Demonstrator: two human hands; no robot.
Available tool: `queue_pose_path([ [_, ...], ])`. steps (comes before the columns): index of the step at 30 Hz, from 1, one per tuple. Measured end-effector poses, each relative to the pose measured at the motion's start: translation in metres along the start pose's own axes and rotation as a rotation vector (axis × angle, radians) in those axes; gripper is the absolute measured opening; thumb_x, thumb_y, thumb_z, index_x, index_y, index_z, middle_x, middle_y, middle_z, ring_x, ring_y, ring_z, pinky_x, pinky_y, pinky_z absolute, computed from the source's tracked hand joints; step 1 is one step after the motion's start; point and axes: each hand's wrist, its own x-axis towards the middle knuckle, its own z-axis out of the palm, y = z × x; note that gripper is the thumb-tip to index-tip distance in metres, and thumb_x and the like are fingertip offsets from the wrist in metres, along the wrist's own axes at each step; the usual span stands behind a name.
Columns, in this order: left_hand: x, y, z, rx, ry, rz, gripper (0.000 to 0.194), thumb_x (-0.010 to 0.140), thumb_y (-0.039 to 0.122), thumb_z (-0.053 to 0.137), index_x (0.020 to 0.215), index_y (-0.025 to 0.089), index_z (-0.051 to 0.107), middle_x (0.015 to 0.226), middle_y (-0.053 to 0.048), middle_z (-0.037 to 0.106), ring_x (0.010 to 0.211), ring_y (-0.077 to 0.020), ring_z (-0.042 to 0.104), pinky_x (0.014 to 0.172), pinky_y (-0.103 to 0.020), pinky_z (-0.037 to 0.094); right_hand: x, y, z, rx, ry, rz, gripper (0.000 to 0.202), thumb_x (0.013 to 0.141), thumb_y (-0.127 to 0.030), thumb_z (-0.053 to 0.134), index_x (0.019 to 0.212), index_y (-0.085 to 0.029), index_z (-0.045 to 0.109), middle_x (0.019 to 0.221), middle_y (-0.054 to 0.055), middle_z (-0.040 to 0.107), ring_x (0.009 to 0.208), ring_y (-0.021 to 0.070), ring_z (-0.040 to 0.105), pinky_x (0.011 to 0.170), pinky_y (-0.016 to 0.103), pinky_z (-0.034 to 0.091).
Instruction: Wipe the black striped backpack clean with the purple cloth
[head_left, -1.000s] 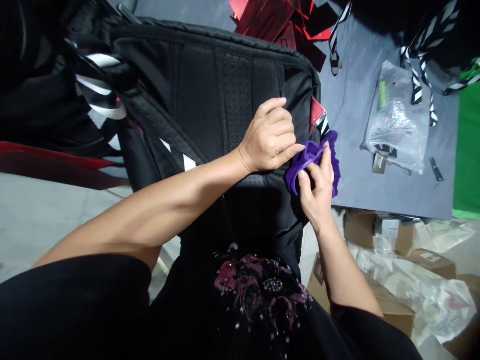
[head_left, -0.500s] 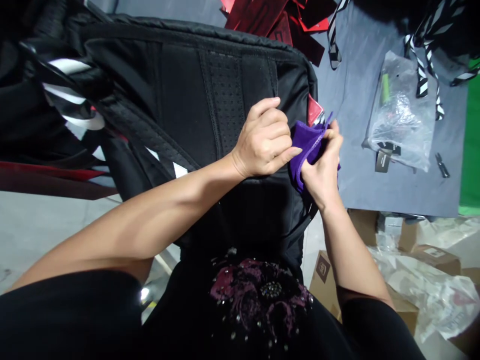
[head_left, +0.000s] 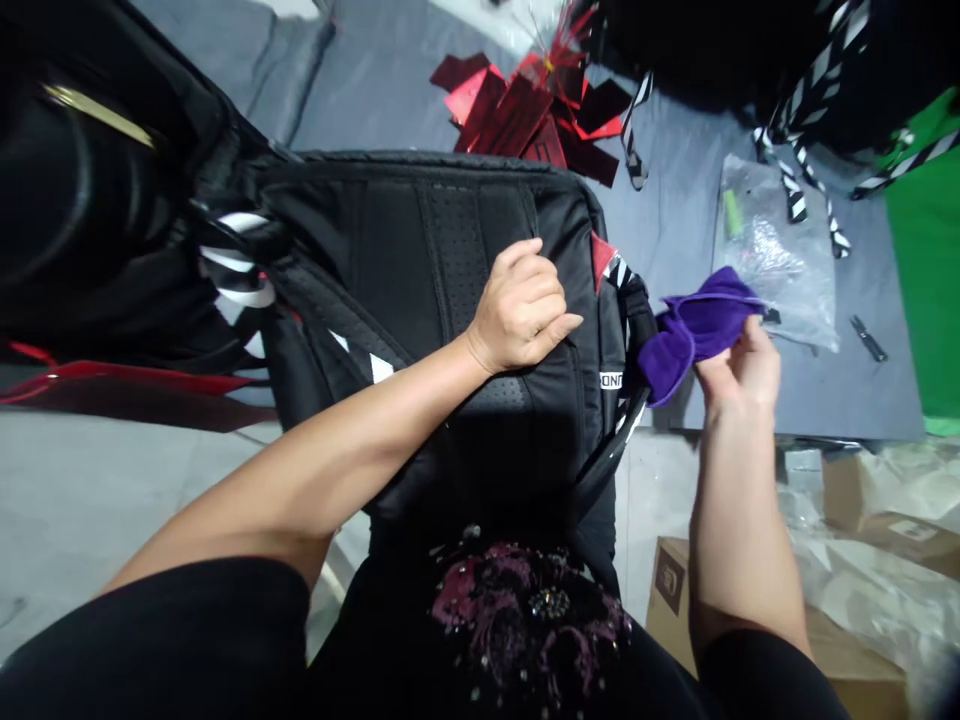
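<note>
A black backpack lies before me with its padded, strapped side up. My left hand rests over its middle, fingers curled in and thumb sticking out; whatever may be under the fingers is hidden. Off the pack's right side, my right hand is closed on a purple cloth, bunched and partly folded. One end of the cloth hangs close to the pack's right edge, where a red corner and a black-and-white striped strap show.
Dark red tags or cards are heaped on the grey table behind the pack. A clear plastic bag and a small black tool lie at right. Cardboard boxes stand below; black bags fill the left.
My right hand has moved right, drawing the purple cloth away from the pack's side. My left hand keeps about the same place on the pack. The view has shifted, showing more of the table.
</note>
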Motion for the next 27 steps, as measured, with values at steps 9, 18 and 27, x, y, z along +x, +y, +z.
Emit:
queue_pose_path([
  [9,0.039,0.009,-0.081,0.362,-0.376,0.526,0.045,0.089,0.058,0.05,0.079,0.016,0.062,0.08,-0.008,0.066,0.081,-0.0206,0.056,0.093,-0.039,0.04,-0.139,-0.022,-0.001,-0.871,-0.434,-0.39,0.062,0.089,-0.045,0.056,0.143,-0.019,0.04,0.144,0.014,0.047,0.132,0.0278,0.046,0.11,0.052,0.036],
  [18,0.016,0.122,-0.194,0.686,-0.263,0.304,0.053,0.094,0.063,0.035,0.085,0.018,0.061,0.087,-0.003,0.064,0.089,-0.0239,0.062,0.084,-0.044,0.045,-0.207,-0.037,-0.002,-0.833,-0.26,-0.589,0.069,0.086,-0.046,0.057,0.147,-0.022,0.035,0.139,0.014,0.05,0.127,0.0324,0.05,0.107,0.052,0.039],
  [27,-0.051,0.132,-0.185,0.468,-0.337,-0.035,0.038,0.089,0.055,0.055,0.096,0.018,0.063,0.09,-0.005,0.069,0.083,-0.0205,0.065,0.068,-0.031,0.043,-0.141,-0.093,-0.011,-1.106,-0.499,-0.715,0.07,0.074,-0.046,0.071,0.139,-0.03,0.049,0.124,0.013,0.062,0.105,0.0313,0.061,0.089,0.046,0.048],
])
